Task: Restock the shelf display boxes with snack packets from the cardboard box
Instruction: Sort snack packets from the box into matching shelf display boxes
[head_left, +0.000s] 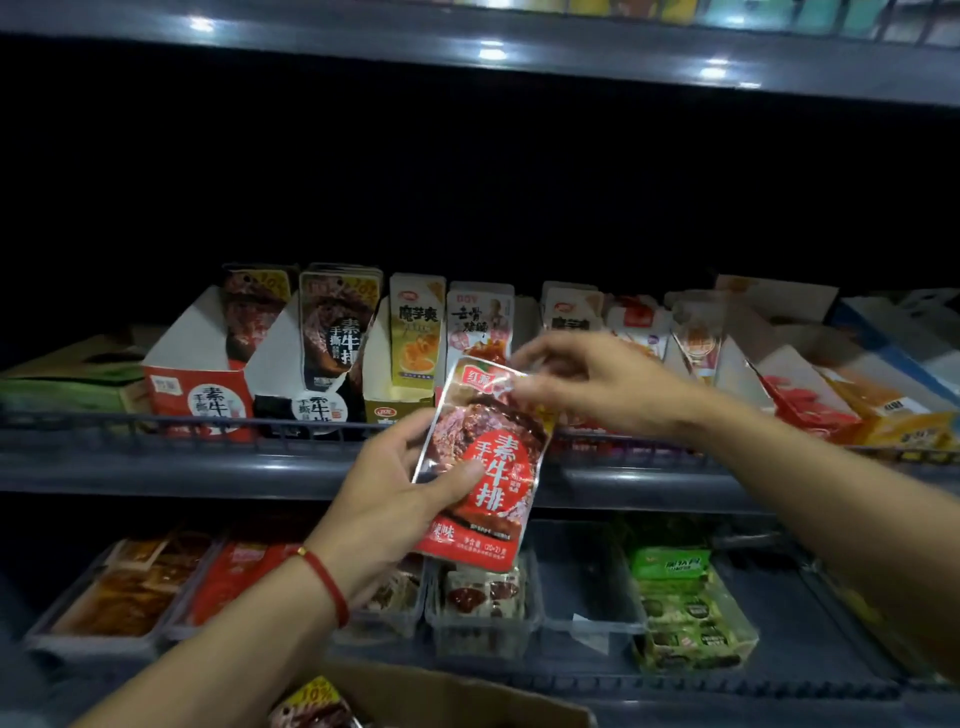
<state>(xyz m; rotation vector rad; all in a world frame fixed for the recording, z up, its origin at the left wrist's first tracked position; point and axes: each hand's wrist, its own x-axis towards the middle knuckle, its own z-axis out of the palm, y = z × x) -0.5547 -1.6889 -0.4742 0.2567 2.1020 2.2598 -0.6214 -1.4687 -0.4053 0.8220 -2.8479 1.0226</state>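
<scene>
Dim shelf (311, 467) ahead. My left hand (395, 499) grips the red packet (483, 467); right hand (587, 384) pinches its top corner. Slick foil could slip, dropping short of the red display box (200, 389).

The middle shelf (291, 470) carries a row of open display boxes (200, 387) along its front edge; the lower shelf (779, 680) carries clear plastic trays (483, 618) of packets.

Bare forearms; a red cord bracelet (326, 584) circles the left wrist.
</scene>
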